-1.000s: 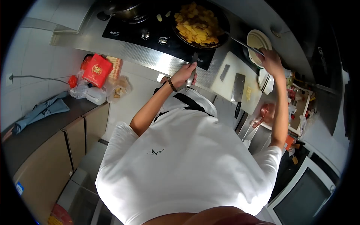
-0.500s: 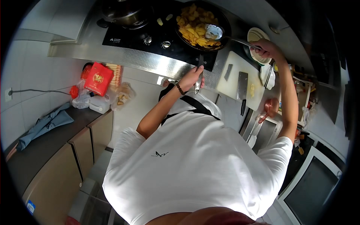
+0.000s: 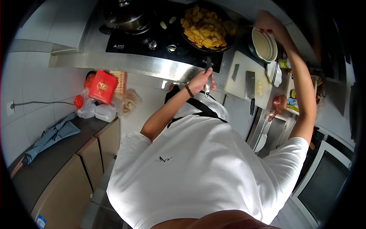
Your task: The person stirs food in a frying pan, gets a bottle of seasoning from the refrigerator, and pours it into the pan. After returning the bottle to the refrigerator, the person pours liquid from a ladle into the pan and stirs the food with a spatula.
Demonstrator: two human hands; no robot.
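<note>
Our right hand (image 3: 270,23) shifted to pale bowl (image 3: 273,49) | grasp: can't tell | pan handle (image 3: 207,89) inside our clenched left hand (image 3: 201,81)

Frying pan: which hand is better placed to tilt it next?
Probably the left hand: it grips the pan handle, while the right hand is away from that handle, over by the cream colander.
</note>
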